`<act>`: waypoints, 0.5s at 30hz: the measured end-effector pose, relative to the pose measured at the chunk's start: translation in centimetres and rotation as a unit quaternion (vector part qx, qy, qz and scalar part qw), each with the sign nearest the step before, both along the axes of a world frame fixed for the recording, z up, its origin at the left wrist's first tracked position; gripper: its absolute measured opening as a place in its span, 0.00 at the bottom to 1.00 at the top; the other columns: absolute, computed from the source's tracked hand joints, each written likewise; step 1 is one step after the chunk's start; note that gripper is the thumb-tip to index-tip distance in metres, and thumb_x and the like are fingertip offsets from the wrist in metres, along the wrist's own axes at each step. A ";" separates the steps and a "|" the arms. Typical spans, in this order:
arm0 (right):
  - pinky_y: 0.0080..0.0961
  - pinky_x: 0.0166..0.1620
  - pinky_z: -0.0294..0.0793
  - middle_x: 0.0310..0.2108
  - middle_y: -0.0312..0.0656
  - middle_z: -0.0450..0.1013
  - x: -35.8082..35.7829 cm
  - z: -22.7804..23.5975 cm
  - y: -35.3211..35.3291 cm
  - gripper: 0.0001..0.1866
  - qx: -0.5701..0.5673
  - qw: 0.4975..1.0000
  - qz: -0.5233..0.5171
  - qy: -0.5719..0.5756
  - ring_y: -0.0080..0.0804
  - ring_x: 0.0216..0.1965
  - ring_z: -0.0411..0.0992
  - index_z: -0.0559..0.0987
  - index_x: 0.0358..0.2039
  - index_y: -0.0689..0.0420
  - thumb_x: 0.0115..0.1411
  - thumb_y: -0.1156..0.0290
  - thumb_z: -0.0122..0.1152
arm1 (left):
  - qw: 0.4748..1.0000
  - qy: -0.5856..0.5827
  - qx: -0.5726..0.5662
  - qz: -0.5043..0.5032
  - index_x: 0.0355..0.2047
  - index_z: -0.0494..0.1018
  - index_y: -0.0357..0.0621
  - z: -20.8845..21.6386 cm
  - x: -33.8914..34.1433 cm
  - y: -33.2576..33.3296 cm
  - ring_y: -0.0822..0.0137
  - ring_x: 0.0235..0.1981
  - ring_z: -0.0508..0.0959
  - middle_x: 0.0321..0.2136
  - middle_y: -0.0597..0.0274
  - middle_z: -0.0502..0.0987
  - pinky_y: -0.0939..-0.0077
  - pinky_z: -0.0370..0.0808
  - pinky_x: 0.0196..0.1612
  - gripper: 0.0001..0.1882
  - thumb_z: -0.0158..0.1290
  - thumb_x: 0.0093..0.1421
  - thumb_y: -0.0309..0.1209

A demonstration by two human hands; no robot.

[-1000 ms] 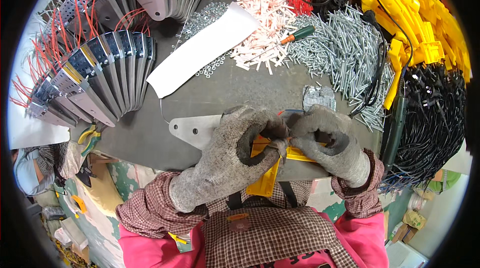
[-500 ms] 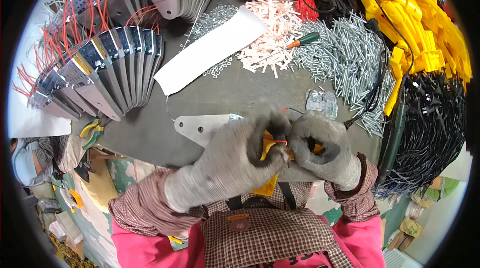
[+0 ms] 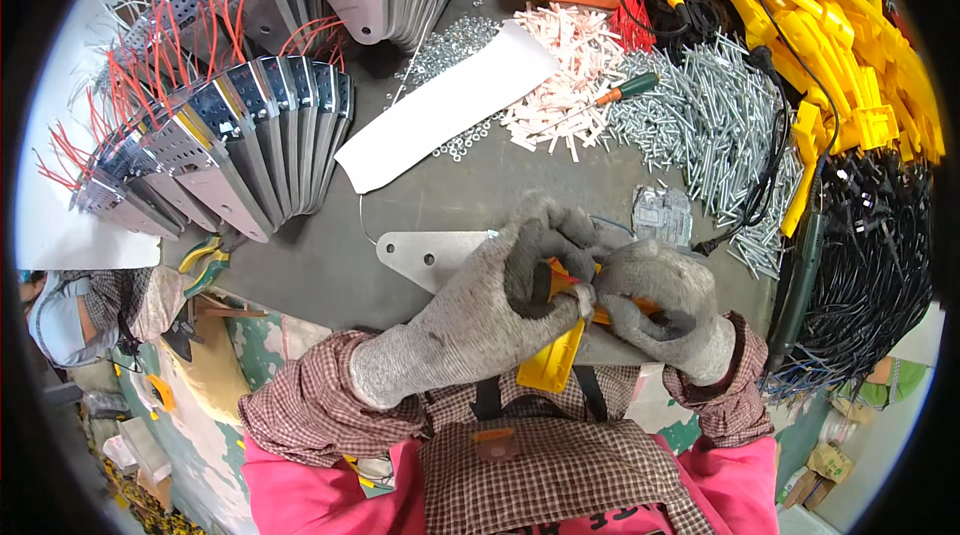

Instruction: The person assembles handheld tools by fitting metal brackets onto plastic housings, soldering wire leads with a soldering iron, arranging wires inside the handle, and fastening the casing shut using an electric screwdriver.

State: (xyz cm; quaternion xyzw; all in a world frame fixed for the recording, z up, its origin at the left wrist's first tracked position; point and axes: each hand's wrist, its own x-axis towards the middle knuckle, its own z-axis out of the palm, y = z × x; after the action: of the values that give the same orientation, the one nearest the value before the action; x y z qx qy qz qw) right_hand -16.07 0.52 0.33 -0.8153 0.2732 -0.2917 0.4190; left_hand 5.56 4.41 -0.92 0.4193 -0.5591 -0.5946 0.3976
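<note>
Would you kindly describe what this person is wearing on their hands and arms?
The left hand and right hand wear grey knitted gloves, darker over the inner fingers. Above them come loose sleeve covers in a small reddish-brown and pale check, then bright pink sleeves.

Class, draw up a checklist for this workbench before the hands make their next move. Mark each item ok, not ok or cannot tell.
1. Hands covered: ok. The left hand and right hand both wear grey gloves.
2. Yellow plastic part at the hands: ok. Its lower end sticks out below the left hand.
3. Fingertip grip on that part: cannot tell. The curled fingers hide it.
4. Whole metal plate in sight: not ok. The left hand covers its right end.
5. Screwdriver away from the hands: ok. It lies across the piles beyond them.
6. Pliers well back from the table edge: not ok. They lie at it.
</note>
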 end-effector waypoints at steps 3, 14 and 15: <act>0.29 0.29 0.75 0.26 0.39 0.73 0.2 0.6 0.4 0.12 -0.075 0.992 -0.058 0.087 0.36 0.25 0.74 0.79 0.36 0.56 0.49 0.77 0.69 | 0.987 -0.091 -0.118 0.052 0.48 0.67 0.45 -0.5 -0.7 0.6 0.75 0.21 0.75 0.22 0.69 0.73 0.78 0.72 0.25 0.18 0.57 0.58 0.23; 0.35 0.37 0.77 0.36 0.48 0.76 0.7 0.9 2.0 0.13 -0.042 0.984 -0.115 0.131 0.48 0.36 0.77 0.78 0.40 0.61 0.53 0.76 0.64 | 0.925 -0.266 -0.260 0.078 0.41 0.76 0.42 0.8 -1.5 0.7 0.58 0.25 0.80 0.28 0.59 0.78 0.68 0.77 0.28 0.18 0.61 0.47 0.20; 0.36 0.38 0.77 0.35 0.48 0.76 1.2 1.5 1.7 0.14 0.025 0.986 -0.119 0.117 0.51 0.37 0.76 0.78 0.40 0.61 0.51 0.76 0.65 | 0.893 -0.340 -0.293 0.031 0.41 0.76 0.42 1.0 -1.4 0.6 0.58 0.26 0.81 0.29 0.59 0.78 0.68 0.78 0.29 0.19 0.62 0.46 0.20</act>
State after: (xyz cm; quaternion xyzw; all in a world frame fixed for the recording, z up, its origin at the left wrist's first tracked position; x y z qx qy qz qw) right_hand -14.87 2.23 1.85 -0.7950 0.4221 -0.2355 0.3666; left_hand 4.17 5.04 0.08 0.4774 -0.7957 -0.2120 0.3067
